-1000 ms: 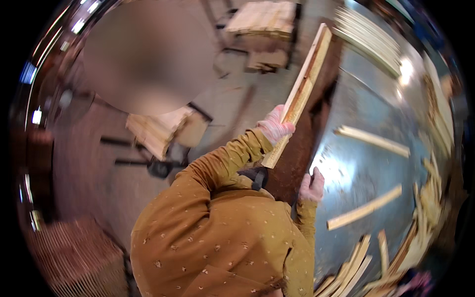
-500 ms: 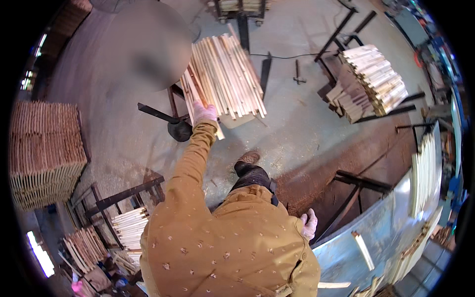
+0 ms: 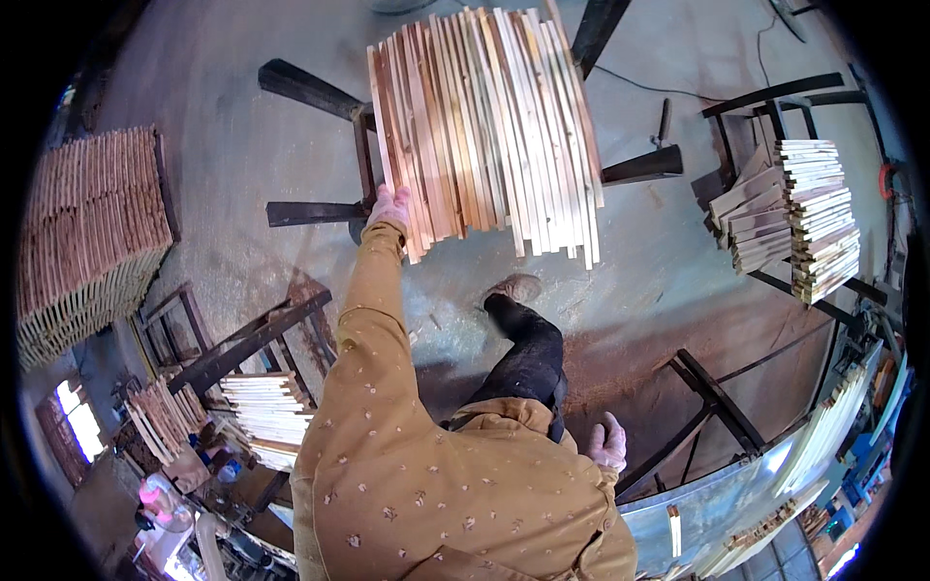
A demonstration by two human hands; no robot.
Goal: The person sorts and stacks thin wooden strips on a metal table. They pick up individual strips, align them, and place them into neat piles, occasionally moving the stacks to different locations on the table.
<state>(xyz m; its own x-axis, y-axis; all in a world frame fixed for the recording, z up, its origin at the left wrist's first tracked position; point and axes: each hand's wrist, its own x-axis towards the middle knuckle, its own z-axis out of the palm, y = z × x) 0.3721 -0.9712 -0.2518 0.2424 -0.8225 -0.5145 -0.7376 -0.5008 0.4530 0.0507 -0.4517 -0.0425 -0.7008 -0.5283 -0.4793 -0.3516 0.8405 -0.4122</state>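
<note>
Side by side, a layer of long wooden strips [image 3: 484,126] lies on a dark metal stand [image 3: 315,89] in front of me. My left hand [image 3: 389,206], in a pale pinkish glove, is closed at the near end of the leftmost strips, the thumb toward the pile. Its fingers partly hide the strip end there. Down by my right side hangs my right hand [image 3: 607,443], gloved too, with nothing in it and its fingers loosely apart. Nearest to it is a metal-topped table [image 3: 644,528] with wooden strips on it.
A tall stack of wooden pieces [image 3: 97,232] stands at the left. Another rack [image 3: 765,102] with stacked strips [image 3: 819,218] is at the far right. Dark metal frames stand at lower left [image 3: 252,339] and right [image 3: 717,407]. A cable [image 3: 668,90] crosses the floor.
The view has shifted, and the wooden strips now appear closer and more central. My left hand stays at their left near edge. A blurred round patch over the far left is gone.
</note>
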